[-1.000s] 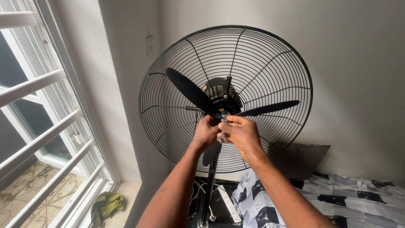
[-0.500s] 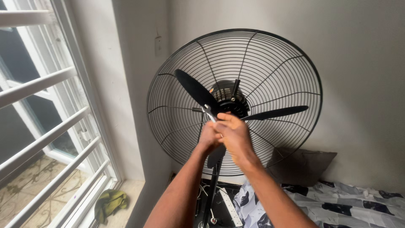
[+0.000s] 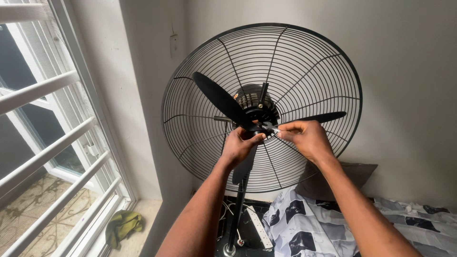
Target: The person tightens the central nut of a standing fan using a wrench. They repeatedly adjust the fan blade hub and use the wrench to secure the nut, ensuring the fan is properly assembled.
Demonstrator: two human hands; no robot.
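Item: standing fan, front guard off. Your left hand (image 3: 240,145) closes on the hub of the black fan blades (image 3: 223,101), fingers wrapped around its lower edge. Your right hand (image 3: 307,138) pinches a small metal part (image 3: 270,127) at the hub's centre between thumb and fingertips, just touching the left hand's knuckles.

Fan: round black wire rear guard (image 3: 304,62) fills the middle of the view, motor housing (image 3: 252,102) at its centre. One blade points to 10 o'clock, one to 3 o'clock, one hangs toward 6 o'clock behind your left wrist. The black pole (image 3: 236,214) drops to the floor at 6 o'clock.

Room: pale grey wall (image 3: 409,71) behind the fan, a wall switch (image 3: 174,45) at 11 o'clock. White barred window (image 3: 52,123) at 9 o'clock. Green cloth (image 3: 121,224) on the floor at 7 o'clock. White power strip (image 3: 259,228) beside the pole. Patterned black-and-white bedsheet (image 3: 304,223) at 5 o'clock, a dark pillow (image 3: 350,173) above it.
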